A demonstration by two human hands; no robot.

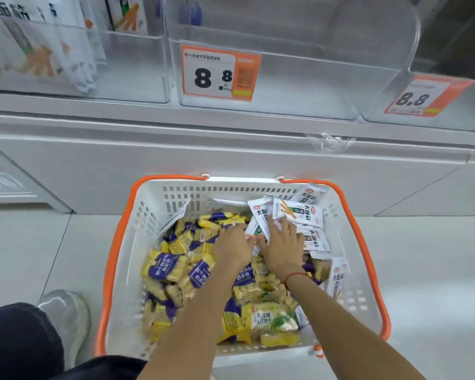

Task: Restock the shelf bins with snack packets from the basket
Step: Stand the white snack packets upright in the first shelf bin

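Observation:
A white basket with orange rim (115, 242) stands on the floor, full of yellow-and-purple snack packets (170, 267) and white snack packets (299, 212) at its far right. Both my hands reach into it. My left hand (233, 245) lies on the heap with its fingers curled into the packets; what it holds is hidden. My right hand (281, 246) rests with spread fingers on the white packets. Above, a clear shelf bin (299, 86) with an 8.8 price tag (217, 74) looks empty.
A clear bin at upper left (126, 64) holds white packets (39, 50). A third bin (455, 105) with a price tag sits at the right. A white shelf base (203, 160) stands behind the basket. My knee and shoe (66, 316) are at lower left.

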